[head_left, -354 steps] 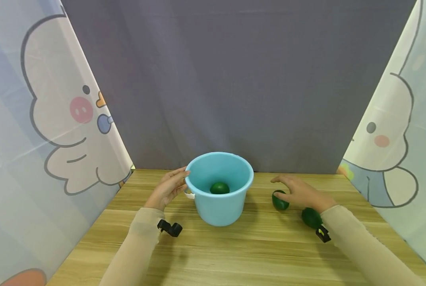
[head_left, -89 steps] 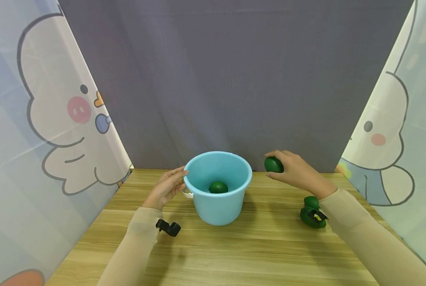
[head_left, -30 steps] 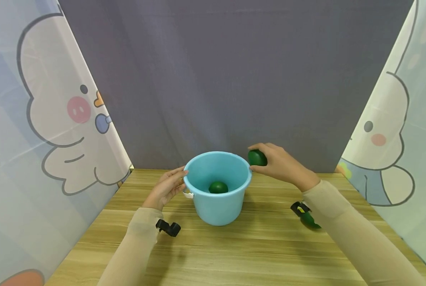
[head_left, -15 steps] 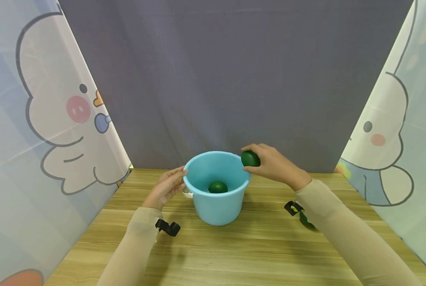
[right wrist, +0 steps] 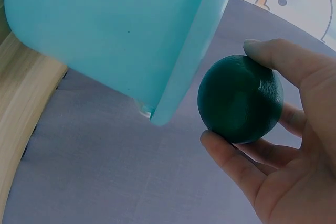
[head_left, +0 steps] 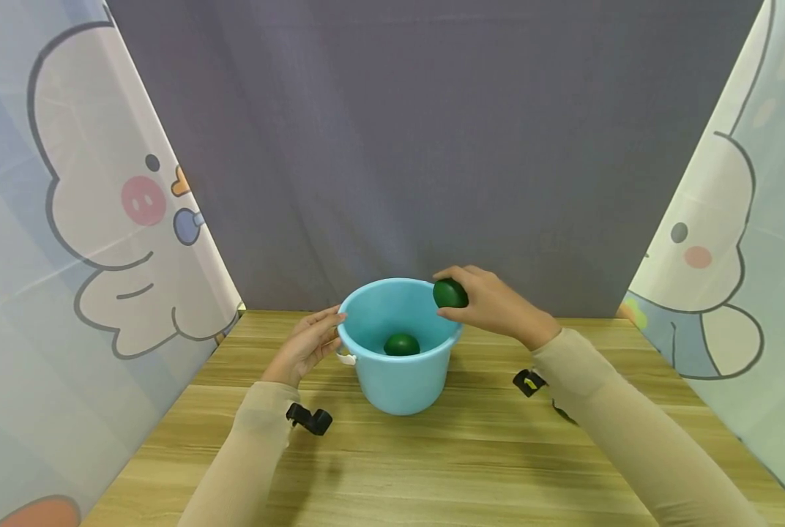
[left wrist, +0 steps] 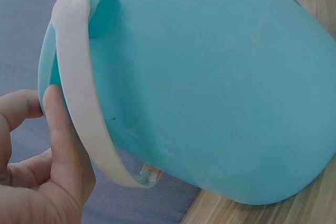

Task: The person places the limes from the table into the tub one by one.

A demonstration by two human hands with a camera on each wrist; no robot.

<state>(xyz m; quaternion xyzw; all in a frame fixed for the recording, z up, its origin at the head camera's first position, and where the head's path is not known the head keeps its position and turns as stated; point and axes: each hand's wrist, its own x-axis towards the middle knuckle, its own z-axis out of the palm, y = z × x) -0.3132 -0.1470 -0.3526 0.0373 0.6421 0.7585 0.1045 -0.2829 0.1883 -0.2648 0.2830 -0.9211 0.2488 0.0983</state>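
Note:
A light blue bucket (head_left: 402, 384) stands upright on the table, one dark green avocado-like fruit (head_left: 402, 345) lying inside. My left hand (head_left: 305, 350) pinches the bucket's left rim between thumb and fingers; in the left wrist view the white handle (left wrist: 84, 98) hangs down beside the thumb. My right hand (head_left: 494, 304) grips another avocado (head_left: 449, 293) between thumb and fingertips. It is held at the bucket's right rim, slightly above it. The right wrist view shows this avocado (right wrist: 240, 99) apart from the bucket wall.
Under the right forearm, a sliver of dark green fruit (head_left: 562, 412) shows on the wooden table (head_left: 432, 468); the sleeve hides the rest. A grey curtain (head_left: 432, 146) hangs behind the table. Cartoon-printed cloths (head_left: 135, 293) flank both sides.
My right hand has picked an avocado up off the table and carried it left to the bucket's rim. My left hand stays at the rim. The forearm now covers more of the table fruit.

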